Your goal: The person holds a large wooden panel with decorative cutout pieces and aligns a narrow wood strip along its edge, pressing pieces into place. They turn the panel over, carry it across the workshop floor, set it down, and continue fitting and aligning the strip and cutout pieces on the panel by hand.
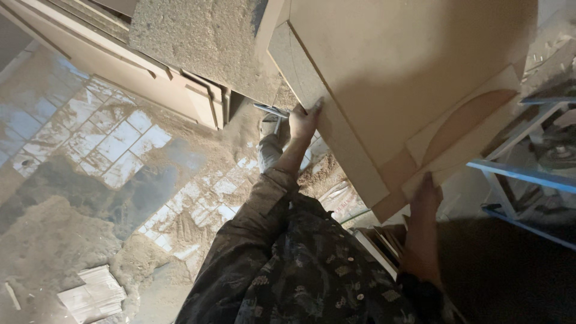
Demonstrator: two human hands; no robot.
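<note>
Dark patterned long sleeves (pixel 300 264)

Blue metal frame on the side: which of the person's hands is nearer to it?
Right. The right hand grips the near corner of the stacked boards, close beside the blue metal frame. The left hand holds the boards' far edge, well away from it.

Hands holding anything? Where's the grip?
Both hold the stack of tan fibreboard panels: left hand on its left edge, right hand at the near bottom corner.
</note>
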